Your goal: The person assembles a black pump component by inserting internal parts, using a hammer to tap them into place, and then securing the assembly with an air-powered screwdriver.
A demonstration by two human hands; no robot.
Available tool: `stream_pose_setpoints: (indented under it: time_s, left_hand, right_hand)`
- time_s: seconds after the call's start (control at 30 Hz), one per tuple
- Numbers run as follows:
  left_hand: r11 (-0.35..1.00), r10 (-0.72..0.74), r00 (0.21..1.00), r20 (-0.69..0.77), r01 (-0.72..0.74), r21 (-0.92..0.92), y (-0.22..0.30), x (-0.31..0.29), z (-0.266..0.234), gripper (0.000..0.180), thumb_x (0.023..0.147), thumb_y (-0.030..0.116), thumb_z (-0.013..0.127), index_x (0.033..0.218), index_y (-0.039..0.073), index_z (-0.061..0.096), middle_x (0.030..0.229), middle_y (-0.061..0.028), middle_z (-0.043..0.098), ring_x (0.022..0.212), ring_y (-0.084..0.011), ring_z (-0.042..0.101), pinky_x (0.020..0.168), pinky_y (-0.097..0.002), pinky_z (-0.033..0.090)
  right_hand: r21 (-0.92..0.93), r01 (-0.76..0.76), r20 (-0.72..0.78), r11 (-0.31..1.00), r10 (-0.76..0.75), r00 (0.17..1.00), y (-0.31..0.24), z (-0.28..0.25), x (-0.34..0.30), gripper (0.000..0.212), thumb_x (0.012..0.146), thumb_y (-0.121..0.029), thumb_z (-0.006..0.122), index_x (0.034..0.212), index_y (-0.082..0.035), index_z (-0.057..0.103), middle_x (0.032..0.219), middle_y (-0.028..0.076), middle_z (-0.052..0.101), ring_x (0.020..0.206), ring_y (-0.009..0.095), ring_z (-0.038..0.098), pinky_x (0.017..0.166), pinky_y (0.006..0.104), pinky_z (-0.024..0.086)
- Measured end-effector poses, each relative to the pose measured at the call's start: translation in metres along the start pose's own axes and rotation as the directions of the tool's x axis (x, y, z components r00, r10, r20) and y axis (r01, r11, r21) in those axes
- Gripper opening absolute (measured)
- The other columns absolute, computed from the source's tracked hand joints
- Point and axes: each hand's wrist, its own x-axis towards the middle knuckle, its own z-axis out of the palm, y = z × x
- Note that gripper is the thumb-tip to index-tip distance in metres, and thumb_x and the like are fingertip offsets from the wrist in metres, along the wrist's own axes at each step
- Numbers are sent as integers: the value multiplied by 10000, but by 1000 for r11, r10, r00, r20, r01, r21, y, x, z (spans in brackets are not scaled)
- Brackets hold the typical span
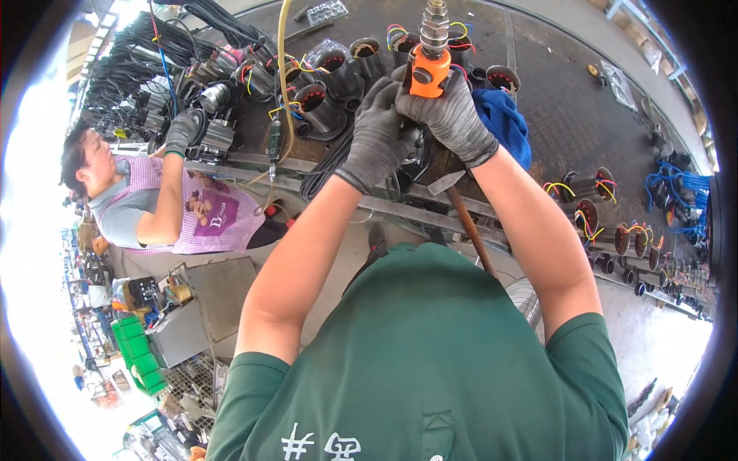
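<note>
My right hand (446,115), in a grey knit glove, is closed round an orange tool (429,74) topped with a stacked, ribbed metal fitting (435,27). Close beside it, my gloved left hand (378,140) has its fingers curled at a dark metal piece partly hidden under both hands. What exactly the left fingers grip cannot be seen. A blue cloth (503,127) lies against my right wrist. Below the hands, a hammer (464,215) with a wooden handle leans at the bench edge.
Several dark motor housings (321,110) with coloured wires stand on the dark bench (569,100). More housings (590,184) line its right side. At left, a co-worker in a checked apron (223,207) handles metal parts beside piled black cables (127,73). A yellowish hose (286,69) hangs nearby.
</note>
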Motion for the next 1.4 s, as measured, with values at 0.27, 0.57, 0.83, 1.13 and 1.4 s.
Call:
stream_pose_setpoints:
  time_s: [0.27,0.57,0.83,1.13,1.4]
  left_hand:
    - [989,150,880,450,-131,-73,23,-82,40,289,894,168,608,1178,141,661,1075,-89,656,1089,-319,615,979,-503,473]
    - [987,3,627,779,-125,97,4,-56,141,461,1102,375,323,1477,181,507,1476,-10,574,1372,-242,523,1227,-442,294]
    - [866,167,456,874,-492,91,31,-32,125,488,1063,288,354,1537,203,435,1646,-75,337,1518,-353,279,1207,-578,259]
    - [842,193,469,862,-530,100,53,17,78,442,1092,311,301,1491,218,466,1592,-34,427,1481,-193,368,1228,-396,304]
    - [958,254,684,684,-277,-80,26,-6,141,435,1086,302,316,1482,216,476,1579,-37,442,1472,-200,378,1222,-400,311]
  right_hand:
    - [51,-2,80,999,-2,997,11,6,4,431,818,-78,831,1216,-52,666,1046,7,693,933,107,647,856,286,561]
    - [-393,7,121,919,45,992,-6,35,3,458,791,-160,772,1222,-45,668,989,80,740,879,127,681,852,301,555]
    - [-538,-116,75,835,184,980,1,35,26,437,760,-264,769,1137,-59,688,950,109,754,877,233,725,858,327,562]
    - [-588,-164,67,792,249,966,4,34,28,407,755,-212,782,1109,-34,689,948,77,750,859,186,714,828,327,563]
    - [-51,-47,-52,998,44,998,-1,18,3,415,809,28,717,1213,-17,634,1099,59,709,968,129,660,829,291,566]
